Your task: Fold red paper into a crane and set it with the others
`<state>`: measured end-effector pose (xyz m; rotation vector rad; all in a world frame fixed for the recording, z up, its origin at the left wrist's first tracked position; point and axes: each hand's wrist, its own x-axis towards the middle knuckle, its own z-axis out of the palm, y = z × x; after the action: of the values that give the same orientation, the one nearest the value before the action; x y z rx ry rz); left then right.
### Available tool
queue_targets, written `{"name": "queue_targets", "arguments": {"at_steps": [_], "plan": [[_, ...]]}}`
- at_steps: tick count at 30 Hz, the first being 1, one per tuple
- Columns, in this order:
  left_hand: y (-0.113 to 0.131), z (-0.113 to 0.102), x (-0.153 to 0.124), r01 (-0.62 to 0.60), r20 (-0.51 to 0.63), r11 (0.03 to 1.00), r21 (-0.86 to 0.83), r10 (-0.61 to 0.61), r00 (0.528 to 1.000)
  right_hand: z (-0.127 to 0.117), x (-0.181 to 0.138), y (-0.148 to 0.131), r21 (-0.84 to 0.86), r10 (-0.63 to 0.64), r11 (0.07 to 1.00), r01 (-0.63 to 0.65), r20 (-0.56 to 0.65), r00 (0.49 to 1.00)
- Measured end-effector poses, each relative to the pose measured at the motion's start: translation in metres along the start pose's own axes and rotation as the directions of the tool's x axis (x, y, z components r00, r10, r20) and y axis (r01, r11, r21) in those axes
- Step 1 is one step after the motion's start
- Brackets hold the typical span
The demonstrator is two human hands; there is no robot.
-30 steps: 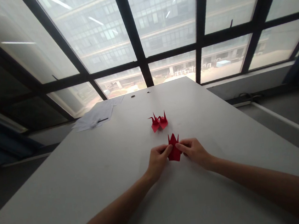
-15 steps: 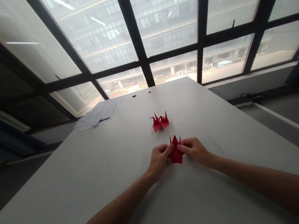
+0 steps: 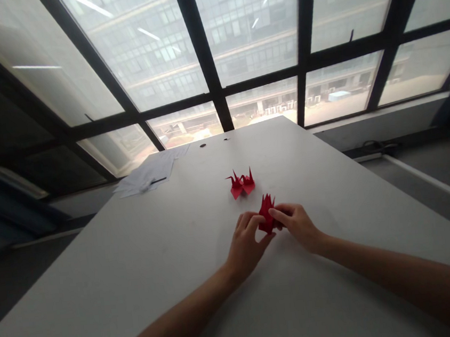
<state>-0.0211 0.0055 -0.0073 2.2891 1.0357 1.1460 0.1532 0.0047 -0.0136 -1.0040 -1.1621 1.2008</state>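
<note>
A piece of red origami paper (image 3: 266, 216), folded with several narrow points upward, is between my two hands just above the white table. My right hand (image 3: 298, 224) pinches it from the right, thumb on the near face and the other fingers behind. On the left side, my left hand (image 3: 246, 244) has its fingers bent against the paper, and its thumb reaches under the lower edge. Beyond the hands, two red paper cranes (image 3: 237, 188) (image 3: 248, 184) stand side by side, touching or nearly so.
The white table (image 3: 158, 266) stretches toward the large windows. Loose white sheets (image 3: 145, 172) lie at the far left, with a dark pen (image 3: 158, 180) on them. A round cable hole (image 3: 203, 145) is near the far edge.
The folded paper has turned and tilted, and more points now show at its top. My left thumb has moved from the paper's face to its lower edge. The two cranes stay put.
</note>
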Motion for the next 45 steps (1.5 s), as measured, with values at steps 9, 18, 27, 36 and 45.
{"name": "queue_targets", "arguments": {"at_steps": [9,18,27,36,45], "plan": [[-0.017,0.003,0.012,0.373,0.030,0.575,-0.728,-0.517,0.855,-0.002,-0.001,0.004,-0.275,-0.117,0.957,0.096,-0.061,0.991],[-0.007,-0.001,0.011,0.406,0.113,0.661,-0.631,-0.440,0.891,-0.002,-0.002,0.000,0.042,-0.015,0.999,0.012,0.071,0.997],[-0.020,-0.016,0.018,0.155,-0.015,0.832,-0.533,-0.192,0.981,-0.005,-0.009,-0.002,0.018,0.131,0.988,-0.155,0.445,0.886],[-0.027,-0.014,0.016,0.141,-0.002,0.770,-0.622,-0.181,0.983,-0.006,-0.009,-0.001,0.035,0.118,0.988,-0.147,0.428,0.896],[-0.022,-0.015,0.014,0.061,-0.095,0.901,-0.429,-0.113,0.989,-0.007,-0.007,0.001,-0.016,0.088,0.996,-0.089,0.362,0.928]]}}
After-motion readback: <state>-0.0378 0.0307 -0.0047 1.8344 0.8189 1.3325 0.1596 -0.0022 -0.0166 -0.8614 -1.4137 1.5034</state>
